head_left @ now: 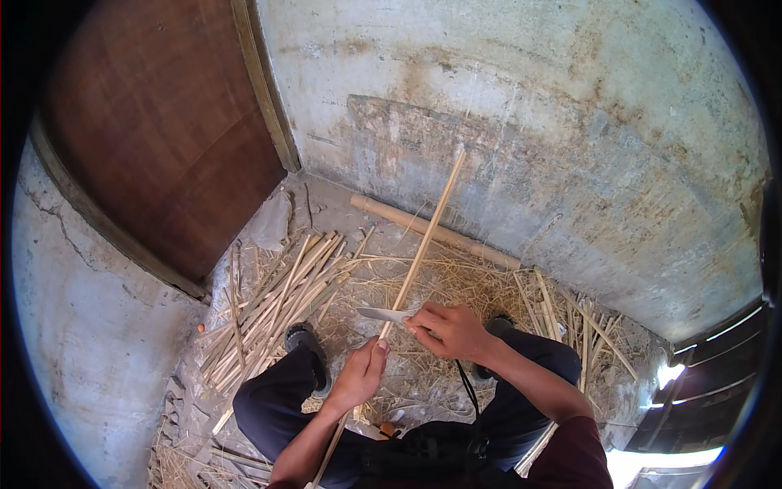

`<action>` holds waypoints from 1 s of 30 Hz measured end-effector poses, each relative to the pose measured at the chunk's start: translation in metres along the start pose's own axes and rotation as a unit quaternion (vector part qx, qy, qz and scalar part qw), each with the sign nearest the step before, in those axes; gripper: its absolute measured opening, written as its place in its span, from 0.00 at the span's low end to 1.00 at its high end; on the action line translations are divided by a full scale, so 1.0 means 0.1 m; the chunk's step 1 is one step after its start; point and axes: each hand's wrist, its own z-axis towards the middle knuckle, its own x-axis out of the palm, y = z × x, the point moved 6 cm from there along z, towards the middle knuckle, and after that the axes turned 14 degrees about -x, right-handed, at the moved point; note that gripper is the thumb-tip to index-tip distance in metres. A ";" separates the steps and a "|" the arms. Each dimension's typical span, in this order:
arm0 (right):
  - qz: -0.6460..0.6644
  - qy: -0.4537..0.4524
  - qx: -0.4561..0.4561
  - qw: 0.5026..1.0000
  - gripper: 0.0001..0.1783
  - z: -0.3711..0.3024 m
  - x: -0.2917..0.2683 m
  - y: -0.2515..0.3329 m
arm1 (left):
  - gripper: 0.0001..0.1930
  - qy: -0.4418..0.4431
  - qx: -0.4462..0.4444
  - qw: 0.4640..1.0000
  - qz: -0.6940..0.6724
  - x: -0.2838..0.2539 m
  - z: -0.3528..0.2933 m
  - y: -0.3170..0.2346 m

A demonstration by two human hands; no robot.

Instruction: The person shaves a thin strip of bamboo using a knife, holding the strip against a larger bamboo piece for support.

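While the left hand (358, 379) grips a long bamboo strip (433, 228), thumb along its top, the right hand (448, 330) is clenched around a knife (381, 314), its handle hidden by the fingers. The blade lies across the strip just beyond the left thumb, probably so the grip steadies the wood close to the edge. The strip's near end runs back beside the left forearm, seemingly for extra support; its far end points toward the wall (570, 179), though I cannot tell whether it touches. A bamboo pole (391, 214) lies along the floor's wall-side edge. Cut strips (281, 293) are heaped near the floor's door-side corner, likely within easy reach, and pale shavings (472, 285) litter the floor (326, 191) between the shoes (305, 338).
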 end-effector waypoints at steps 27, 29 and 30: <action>0.062 -0.002 0.100 0.993 0.05 -0.01 -0.19 -0.24 | 0.14 -0.079 0.021 0.992 0.091 -0.02 -0.16 -0.19; 0.062 -0.032 0.116 0.991 0.05 -0.07 -0.27 -0.45 | 0.14 -0.076 0.028 0.992 0.096 0.00 -0.16 -0.20; 0.063 -0.060 0.132 0.987 0.05 -0.12 -0.31 -0.54 | 0.14 -0.071 0.027 0.992 0.102 0.02 -0.16 -0.21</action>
